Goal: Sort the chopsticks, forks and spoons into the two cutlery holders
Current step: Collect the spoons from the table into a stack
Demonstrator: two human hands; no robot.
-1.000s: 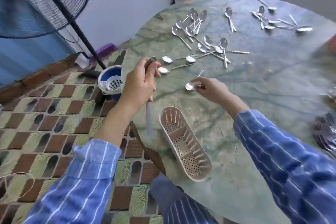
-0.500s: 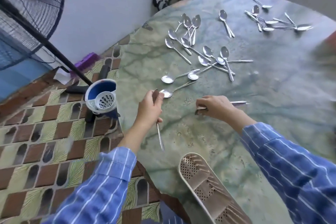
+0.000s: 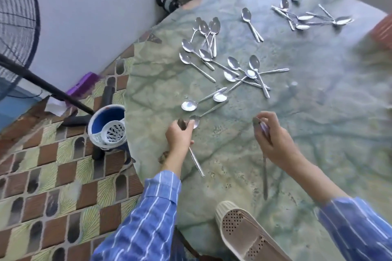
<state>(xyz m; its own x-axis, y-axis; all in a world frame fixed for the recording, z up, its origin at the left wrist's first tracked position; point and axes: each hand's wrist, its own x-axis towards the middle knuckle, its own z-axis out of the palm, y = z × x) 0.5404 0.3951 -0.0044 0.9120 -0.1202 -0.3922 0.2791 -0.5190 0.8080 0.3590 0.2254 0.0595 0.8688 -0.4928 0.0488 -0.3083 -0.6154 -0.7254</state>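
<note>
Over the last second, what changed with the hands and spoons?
The right hand picked a spoon off the table and turned it handle-down, toward the cutlery holder. The left hand kept gripping its own spoon and moved up to the nearest loose spoon; contact is unclear. The other loose spoons lie as before; the camera tilted.

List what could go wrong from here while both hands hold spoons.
1. The left hand pinches the first spoon near the bowl, handle dangling; reaching for the nearest loose spoon may weaken that grip.
2. The right hand likewise holds a second spoon handle-down; it could slip.
3. The cutlery holder lies near the table edge; a sleeve might nudge it off.
</note>
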